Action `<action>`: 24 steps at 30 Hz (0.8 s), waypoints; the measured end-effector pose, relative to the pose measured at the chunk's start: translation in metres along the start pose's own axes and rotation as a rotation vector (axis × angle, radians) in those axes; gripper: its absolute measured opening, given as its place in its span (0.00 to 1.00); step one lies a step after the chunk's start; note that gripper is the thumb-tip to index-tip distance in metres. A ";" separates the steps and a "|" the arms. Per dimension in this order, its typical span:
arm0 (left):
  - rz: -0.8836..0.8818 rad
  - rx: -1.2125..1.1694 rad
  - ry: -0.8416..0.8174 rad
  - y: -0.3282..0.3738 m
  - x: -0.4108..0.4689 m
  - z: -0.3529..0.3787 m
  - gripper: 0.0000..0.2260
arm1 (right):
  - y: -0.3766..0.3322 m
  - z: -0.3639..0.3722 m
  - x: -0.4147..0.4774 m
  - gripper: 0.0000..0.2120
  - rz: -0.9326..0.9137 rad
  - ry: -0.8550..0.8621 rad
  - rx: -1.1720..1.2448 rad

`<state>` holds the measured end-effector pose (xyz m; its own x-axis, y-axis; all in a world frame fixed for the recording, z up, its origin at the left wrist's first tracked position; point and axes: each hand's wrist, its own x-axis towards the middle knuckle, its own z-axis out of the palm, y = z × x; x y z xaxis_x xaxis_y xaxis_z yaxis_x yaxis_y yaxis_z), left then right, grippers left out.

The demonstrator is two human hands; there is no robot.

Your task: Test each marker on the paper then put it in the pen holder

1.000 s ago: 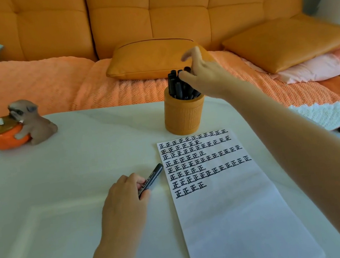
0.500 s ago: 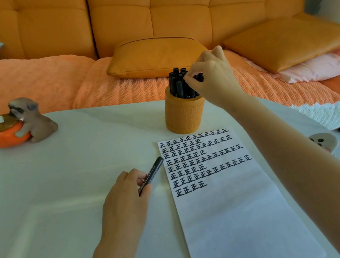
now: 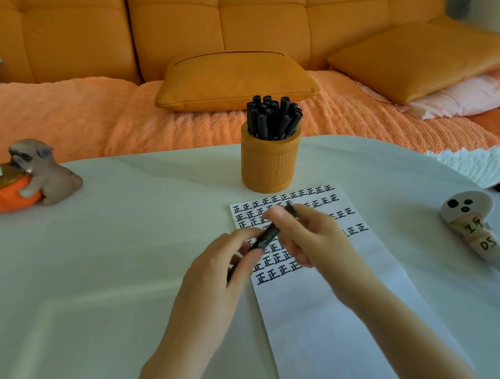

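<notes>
A black marker (image 3: 267, 237) lies slanted between both hands, just above the upper part of the paper (image 3: 329, 305). My left hand (image 3: 221, 274) grips its lower barrel. My right hand (image 3: 308, 239) pinches its upper end, where the cap is; the cap itself is mostly hidden by the fingers. The paper carries several rows of black written characters, with its lower half blank. Behind it stands the orange pen holder (image 3: 271, 164), packed with several black markers (image 3: 273, 117).
A white table (image 3: 122, 236) carries a pug figurine with an orange bowl (image 3: 25, 177) at the far left and a white ghost-faced object (image 3: 473, 225) on the right. An orange sofa with cushions (image 3: 235, 77) runs behind the table.
My right hand left the pen holder and came down to the marker. My left hand lifted the marker off the table and moved it right, over the paper's edge.
</notes>
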<state>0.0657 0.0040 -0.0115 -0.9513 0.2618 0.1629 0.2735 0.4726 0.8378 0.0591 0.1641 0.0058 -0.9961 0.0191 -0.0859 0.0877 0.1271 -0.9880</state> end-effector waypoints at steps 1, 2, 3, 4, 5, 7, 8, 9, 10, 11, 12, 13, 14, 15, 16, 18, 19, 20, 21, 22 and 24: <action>0.015 0.007 -0.031 0.000 -0.001 0.001 0.09 | 0.000 0.003 -0.002 0.16 -0.004 -0.002 0.028; 0.019 0.000 -0.058 0.001 -0.002 0.003 0.09 | 0.000 0.005 -0.003 0.14 -0.010 0.006 0.040; 0.008 -0.014 -0.075 0.001 -0.002 0.004 0.09 | 0.001 0.006 -0.004 0.15 -0.018 0.023 0.042; -0.016 -0.027 -0.085 0.001 -0.002 0.004 0.07 | 0.002 0.007 -0.004 0.18 -0.023 0.044 0.046; -0.045 -0.037 -0.090 0.001 -0.002 0.004 0.05 | 0.003 0.007 -0.005 0.19 -0.026 0.071 0.059; -0.097 -0.037 -0.100 0.001 -0.002 0.004 0.03 | 0.004 0.006 -0.006 0.16 -0.038 0.115 0.099; -0.107 -0.020 -0.106 0.001 -0.003 0.004 0.04 | 0.005 0.005 -0.007 0.15 -0.039 0.124 0.109; -0.108 0.005 -0.114 0.001 -0.003 0.004 0.06 | 0.006 0.004 -0.008 0.14 -0.039 0.125 0.111; -0.110 0.025 -0.122 0.003 -0.004 0.004 0.08 | 0.006 0.004 -0.008 0.14 -0.037 0.120 0.111; -0.110 0.039 -0.126 0.004 -0.004 0.004 0.10 | 0.007 0.005 -0.009 0.15 -0.034 0.111 0.113; -0.104 0.054 -0.127 0.005 -0.004 0.004 0.10 | 0.006 0.005 -0.010 0.15 -0.030 0.101 0.119; -0.095 0.070 -0.125 0.006 -0.005 0.005 0.10 | 0.006 0.006 -0.010 0.15 -0.023 0.091 0.128; -0.084 0.087 -0.122 0.007 -0.005 0.005 0.10 | 0.005 0.006 -0.011 0.15 -0.012 0.084 0.144; -0.076 0.098 -0.120 0.007 -0.006 0.005 0.10 | 0.005 0.005 -0.011 0.14 0.000 0.078 0.166; -0.074 0.098 -0.119 0.008 -0.006 0.006 0.10 | 0.005 0.005 -0.011 0.14 0.009 0.072 0.184; -0.079 0.056 -0.126 0.010 -0.006 0.006 0.10 | 0.004 0.003 -0.011 0.14 -0.002 0.063 0.196; -0.084 0.018 -0.129 0.011 -0.006 0.006 0.10 | 0.005 0.002 -0.012 0.14 -0.017 0.062 0.194; -0.090 -0.024 -0.128 0.011 -0.007 0.006 0.09 | 0.005 0.001 -0.012 0.14 -0.032 0.065 0.194; -0.092 -0.058 -0.125 0.012 -0.007 0.006 0.09 | 0.004 0.000 -0.013 0.14 -0.044 0.065 0.197; -0.089 -0.078 -0.120 0.013 -0.007 0.007 0.08 | 0.004 -0.001 -0.014 0.13 -0.054 0.066 0.207; -0.076 -0.079 -0.110 0.013 -0.009 0.009 0.08 | 0.005 -0.003 -0.015 0.13 -0.066 0.067 0.241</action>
<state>0.0786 0.0153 -0.0065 -0.9463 0.3204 0.0426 0.1847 0.4279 0.8848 0.0740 0.1676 0.0028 -0.9961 0.0858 -0.0200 0.0104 -0.1100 -0.9939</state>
